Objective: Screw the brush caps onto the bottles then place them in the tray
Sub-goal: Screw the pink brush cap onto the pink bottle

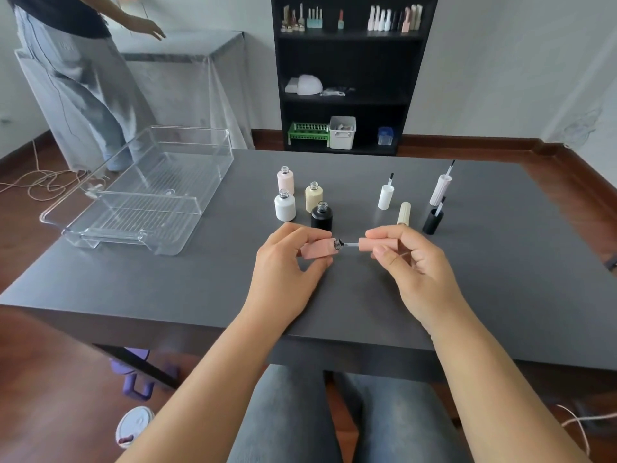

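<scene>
My left hand grips a salmon-pink bottle lying sideways, its threaded neck pointing right. My right hand holds the matching pink brush cap; its brush stem reaches into the bottle's neck, with a gap left between cap and bottle. Behind them stand open bottles: pale pink, white, cream and black. To the right stand brush caps, brushes up: white, ribbed white, black; a cream cap is partly hidden by my fingers. The clear tray holds nothing.
The grey table carries everything; the tray fills its far left. Another person stands at the back left beside a covered table. A black shelf with bottles and boxes stands behind. Cables lie on the floor at left and right.
</scene>
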{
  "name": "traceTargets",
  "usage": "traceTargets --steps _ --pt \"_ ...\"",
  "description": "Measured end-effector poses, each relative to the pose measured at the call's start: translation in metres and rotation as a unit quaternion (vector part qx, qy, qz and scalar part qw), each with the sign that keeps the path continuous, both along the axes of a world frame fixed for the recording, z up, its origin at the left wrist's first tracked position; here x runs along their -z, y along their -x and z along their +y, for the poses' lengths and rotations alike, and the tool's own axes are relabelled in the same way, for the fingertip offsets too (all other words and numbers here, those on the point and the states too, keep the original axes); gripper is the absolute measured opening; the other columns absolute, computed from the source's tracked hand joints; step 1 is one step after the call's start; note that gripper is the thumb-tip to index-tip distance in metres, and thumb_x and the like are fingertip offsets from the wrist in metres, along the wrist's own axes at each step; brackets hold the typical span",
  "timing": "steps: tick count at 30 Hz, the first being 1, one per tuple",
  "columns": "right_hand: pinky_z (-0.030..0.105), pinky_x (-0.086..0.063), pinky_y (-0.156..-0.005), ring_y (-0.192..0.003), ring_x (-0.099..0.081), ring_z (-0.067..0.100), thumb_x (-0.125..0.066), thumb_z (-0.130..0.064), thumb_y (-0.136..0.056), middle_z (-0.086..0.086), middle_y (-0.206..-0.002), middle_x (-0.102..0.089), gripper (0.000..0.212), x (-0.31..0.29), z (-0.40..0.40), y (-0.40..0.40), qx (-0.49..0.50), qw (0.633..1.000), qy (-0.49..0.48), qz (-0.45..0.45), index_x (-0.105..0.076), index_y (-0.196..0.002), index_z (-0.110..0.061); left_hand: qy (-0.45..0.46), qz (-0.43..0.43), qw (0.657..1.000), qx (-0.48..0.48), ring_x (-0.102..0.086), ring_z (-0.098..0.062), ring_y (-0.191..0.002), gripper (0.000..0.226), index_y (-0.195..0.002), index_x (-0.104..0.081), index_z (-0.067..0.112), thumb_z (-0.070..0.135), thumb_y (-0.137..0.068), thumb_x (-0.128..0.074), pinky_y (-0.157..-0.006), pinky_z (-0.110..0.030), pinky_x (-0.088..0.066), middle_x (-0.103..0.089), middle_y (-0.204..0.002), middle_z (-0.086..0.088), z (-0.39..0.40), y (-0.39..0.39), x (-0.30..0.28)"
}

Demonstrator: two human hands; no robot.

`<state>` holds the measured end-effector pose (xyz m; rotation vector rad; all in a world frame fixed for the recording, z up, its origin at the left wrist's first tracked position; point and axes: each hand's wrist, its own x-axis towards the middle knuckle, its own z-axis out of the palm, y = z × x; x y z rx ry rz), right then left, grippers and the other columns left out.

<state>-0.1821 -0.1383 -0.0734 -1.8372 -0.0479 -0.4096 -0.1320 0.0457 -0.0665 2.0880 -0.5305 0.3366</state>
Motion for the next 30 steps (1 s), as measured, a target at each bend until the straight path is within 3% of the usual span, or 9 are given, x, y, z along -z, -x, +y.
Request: traceTargets --steps 10,16,19,27,30 --pt "0.014 -0.046 -0.074 -0.082 -0.062 0.013 -0.055 -0.022 -0.089 -0.018 -0.091 -0.075 0.015 0.0002 0.0006 0.0014 0.017 0.999 -0.003 -0.033 -0.066 -0.098 -0.029 -0.008 0.0 1.0 -0.001 -0.059 -0.013 -0.089 0.024 -0.097 -0.073 0.024 0.012 -0.077 -0.077 -0.082 -0.025 -0.047 -0.064 -0.096 0.01 -0.001 -0.0008 0.0017" --pt "0.012 -0.047 -0.076 -0.085 -0.064 0.003 -0.055 -0.021 -0.089 -0.018 -0.092 -0.075 0.017 0.0012 -0.0006 0.001 0.018 0.999 -0.015 -0.038 -0.066 -0.097 -0.031 -0.011 -0.004 1.0 -0.004 -0.059 -0.01 -0.088 0.023 -0.096 -0.073 0.025 0.013 -0.077 -0.077 -0.079 -0.016 -0.044 -0.064 -0.095 0.011 -0.0004 -0.0008 0.0026" --pt "0.016 -0.049 -0.076 -0.083 -0.063 0.008 -0.055 -0.022 -0.089 -0.018 -0.092 -0.075 0.017 0.002 -0.0014 0.0008 0.022 0.999 -0.015 -0.035 -0.066 -0.097 -0.032 -0.012 -0.003 1.0 -0.005 -0.059 -0.008 -0.087 0.023 -0.096 -0.073 0.025 0.013 -0.077 -0.077 -0.078 -0.013 -0.043 -0.064 -0.095 0.012 -0.0006 -0.0007 0.002" --pt "0.014 -0.046 -0.075 -0.085 -0.063 0.004 -0.056 -0.021 -0.089 -0.017 -0.09 -0.075 0.015 0.0008 -0.0002 0.0014 0.016 0.999 -0.007 -0.029 -0.066 -0.097 -0.029 -0.021 -0.004 1.0 -0.001 -0.059 -0.01 -0.089 0.025 -0.097 -0.073 0.025 0.011 -0.077 -0.077 -0.08 -0.012 -0.041 -0.064 -0.097 0.012 -0.0012 0.0007 0.0003" --pt "0.017 -0.045 -0.069 -0.08 -0.061 0.005 -0.056 -0.021 -0.088 -0.018 -0.091 -0.075 0.015 -0.0005 0.0013 0.0019 0.015 1.0 0.007 -0.023 -0.066 -0.096 -0.029 -0.039 -0.026 0.999 0.006 -0.059 -0.016 -0.086 0.025 -0.098 -0.073 0.023 0.01 -0.078 -0.077 -0.082 -0.021 -0.045 -0.063 -0.097 0.01 -0.0026 0.002 0.001"
